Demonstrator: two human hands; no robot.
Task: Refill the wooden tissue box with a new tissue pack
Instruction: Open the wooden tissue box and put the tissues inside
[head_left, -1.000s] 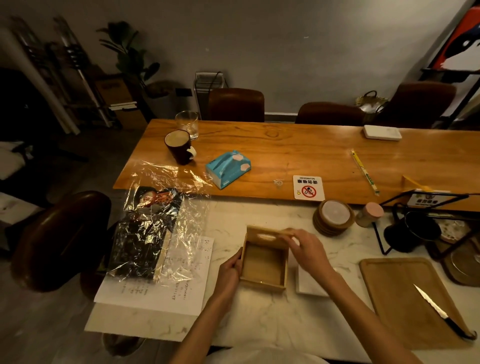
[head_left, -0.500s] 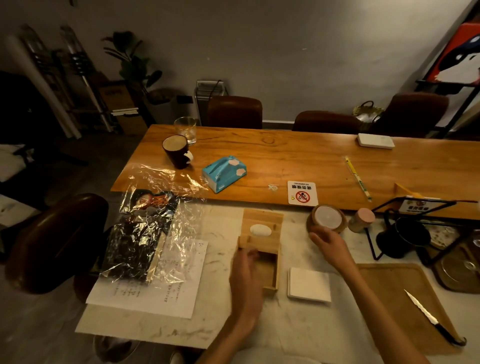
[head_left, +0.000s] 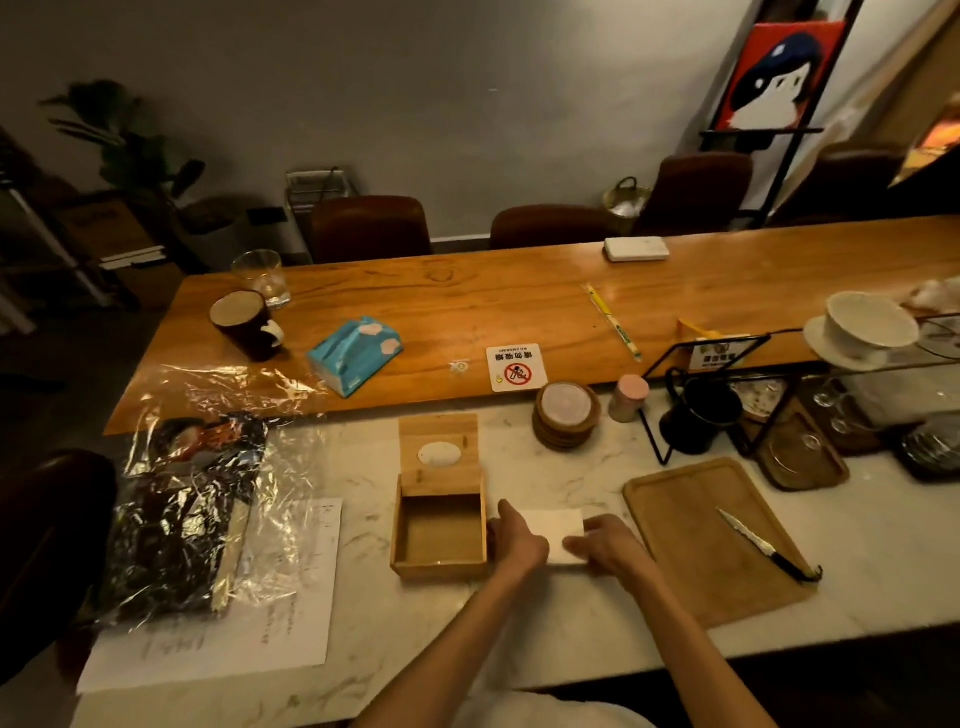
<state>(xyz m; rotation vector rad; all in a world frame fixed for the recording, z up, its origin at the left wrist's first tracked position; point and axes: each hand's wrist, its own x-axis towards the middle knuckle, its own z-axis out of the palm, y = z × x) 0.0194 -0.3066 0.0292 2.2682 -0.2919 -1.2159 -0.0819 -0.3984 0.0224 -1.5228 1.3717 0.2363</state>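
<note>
The wooden tissue box stands open and empty on the marble counter. Its lid, with an oval slot, lies flat just behind it. Right of the box lies a white tissue stack. My left hand grips the stack's left edge, beside the box wall. My right hand grips the stack's right front edge. The stack still rests on the counter. A blue tissue pack lies on the wooden table further back, out of both hands' reach.
A cutting board with a knife lies to the right. Behind it are stacked coasters, a pink-capped jar and a black wire stand. Crumpled plastic wrap on paper lies to the left. A dark mug and a glass stand at the back left.
The lid now lies flat behind the open box. My left hand has left the box and my right hand has come back from the coasters; both now grip the white stack.
</note>
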